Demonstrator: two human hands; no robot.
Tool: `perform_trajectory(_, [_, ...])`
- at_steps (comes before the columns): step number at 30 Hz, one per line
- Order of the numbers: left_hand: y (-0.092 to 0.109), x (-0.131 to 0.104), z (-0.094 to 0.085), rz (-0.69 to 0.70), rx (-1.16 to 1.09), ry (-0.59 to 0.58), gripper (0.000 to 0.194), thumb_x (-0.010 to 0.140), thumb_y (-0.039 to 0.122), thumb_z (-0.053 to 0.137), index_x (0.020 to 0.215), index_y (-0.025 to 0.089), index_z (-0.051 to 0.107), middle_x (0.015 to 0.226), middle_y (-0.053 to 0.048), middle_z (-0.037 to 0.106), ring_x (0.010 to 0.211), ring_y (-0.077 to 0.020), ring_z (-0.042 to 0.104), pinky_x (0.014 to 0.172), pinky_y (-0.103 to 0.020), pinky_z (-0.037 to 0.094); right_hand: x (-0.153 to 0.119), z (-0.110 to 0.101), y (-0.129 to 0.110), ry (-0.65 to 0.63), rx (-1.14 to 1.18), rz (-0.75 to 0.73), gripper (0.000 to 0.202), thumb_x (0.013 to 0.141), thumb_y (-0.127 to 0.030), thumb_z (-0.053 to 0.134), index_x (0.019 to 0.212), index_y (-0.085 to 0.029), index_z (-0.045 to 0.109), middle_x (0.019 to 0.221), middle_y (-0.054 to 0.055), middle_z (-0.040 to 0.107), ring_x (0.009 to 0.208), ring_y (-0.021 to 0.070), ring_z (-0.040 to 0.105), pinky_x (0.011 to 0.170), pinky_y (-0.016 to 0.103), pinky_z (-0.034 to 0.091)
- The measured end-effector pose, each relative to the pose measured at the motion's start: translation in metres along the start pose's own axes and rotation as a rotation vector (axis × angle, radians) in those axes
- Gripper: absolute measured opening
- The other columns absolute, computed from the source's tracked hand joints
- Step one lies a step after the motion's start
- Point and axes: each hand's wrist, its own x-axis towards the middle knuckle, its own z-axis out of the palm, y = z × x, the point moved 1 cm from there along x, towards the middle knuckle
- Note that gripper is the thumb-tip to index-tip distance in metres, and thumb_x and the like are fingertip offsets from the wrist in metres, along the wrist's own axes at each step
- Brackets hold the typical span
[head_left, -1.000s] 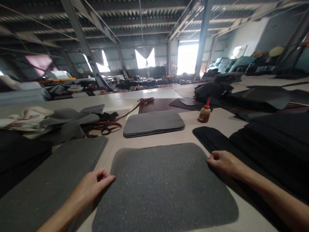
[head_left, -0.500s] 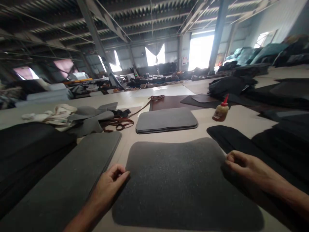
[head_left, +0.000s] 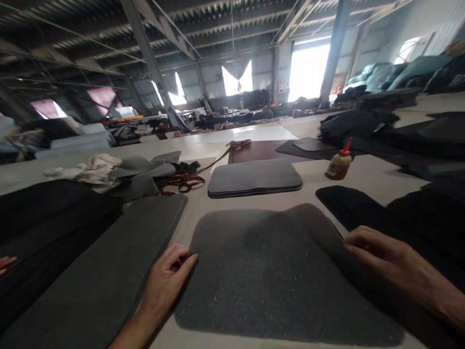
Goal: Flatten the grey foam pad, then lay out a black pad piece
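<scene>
A large dark grey sheet (head_left: pixel 279 276) with rounded corners and pale specks lies before me on the table. My left hand (head_left: pixel 167 274) pinches its left edge between thumb and fingers. On the opposite side my right hand (head_left: pixel 385 254) has its fingers closed at the right edge, the fingertips partly hidden. Just beyond the sheet rests a neat stack of smaller grey panels (head_left: pixel 254 177). Left of my left hand is a pile of dark grey panels (head_left: pixel 119 261). Black pieces (head_left: pixel 345 206) lie beyond my right hand.
A glue bottle (head_left: pixel 338 162) with a red nozzle stands at the right. Brown straps (head_left: pixel 183 183), grey scraps (head_left: pixel 141 177) and white cloth (head_left: pixel 96 168) lie at the left. Black fabric (head_left: pixel 47 218) fills the left edge, where another person's fingers (head_left: pixel 6 262) show.
My view has shifted slightly. Both hands stay at the sheet's edges, with the right hand's fingers lower and flatter. Another person's fingers have appeared at the far left.
</scene>
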Motion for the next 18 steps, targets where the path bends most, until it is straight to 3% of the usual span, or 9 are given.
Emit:
perform_trajectory(3, [0.006,-0.005,-0.002,0.104,-0.008,0.062,0.02,0.089,0.041,0.062,0.081,0.023,0.068,0.087,-0.001,0.06,0.082,-0.0178,0.057,0.076,-0.025,0.043,-0.007,0.004,-0.01,0.125,-0.009,-0.143,0.039,0.087,-0.06,0.051,0.082,-0.025,0.066,0.098,0.006,0.067,0.085,0.0222,0.064,0.073,0.028,0.052])
perform_trajectory(5, [0.008,-0.008,-0.002,0.115,-0.015,0.084,0.021,0.09,0.041,0.06,0.085,0.024,0.069,0.09,-0.002,0.063,0.087,-0.0198,0.059,0.08,-0.026,0.044,-0.01,0.007,-0.011,0.169,0.005,-0.137,0.038,0.087,-0.061,0.05,0.084,-0.025,0.063,0.096,0.006,0.067,0.082,0.0226,0.064,0.072,0.029,0.052])
perform_trajectory(8, [0.006,-0.008,-0.002,0.009,0.002,0.153,0.026,0.089,0.047,0.057,0.087,0.023,0.068,0.088,-0.002,0.065,0.084,-0.0209,0.061,0.077,-0.027,0.046,-0.011,0.011,-0.007,0.24,0.024,0.009,0.044,0.087,-0.066,0.044,0.094,-0.025,0.059,0.084,0.007,0.067,0.072,0.0238,0.064,0.065,0.032,0.05])
perform_trajectory(11, [0.001,-0.005,0.0,-0.139,0.008,0.243,0.034,0.086,0.055,0.056,0.095,0.023,0.066,0.086,-0.001,0.068,0.082,-0.0215,0.062,0.073,-0.027,0.046,-0.005,0.011,0.0,0.314,0.005,0.16,0.046,0.088,-0.065,0.04,0.102,-0.025,0.056,0.085,0.008,0.067,0.073,0.0256,0.064,0.063,0.033,0.047])
perform_trajectory(13, [-0.001,-0.001,0.002,-0.214,0.005,0.223,0.041,0.085,0.059,0.054,0.1,0.022,0.065,0.085,-0.001,0.069,0.079,-0.0219,0.063,0.07,-0.027,0.046,0.002,0.009,0.004,0.327,-0.015,0.231,0.044,0.089,-0.063,0.039,0.103,-0.024,0.055,0.088,0.008,0.067,0.077,0.0258,0.064,0.066,0.034,0.045])
perform_trajectory(18, [0.0,0.016,0.008,-0.309,-0.04,0.044,0.046,0.086,0.062,0.053,0.105,0.022,0.064,0.079,0.001,0.069,0.07,-0.0197,0.063,0.061,-0.025,0.043,0.019,0.006,0.007,0.296,-0.033,0.319,0.039,0.09,-0.054,0.039,0.097,-0.02,0.057,0.088,0.007,0.064,0.082,0.0232,0.06,0.068,0.032,0.041])
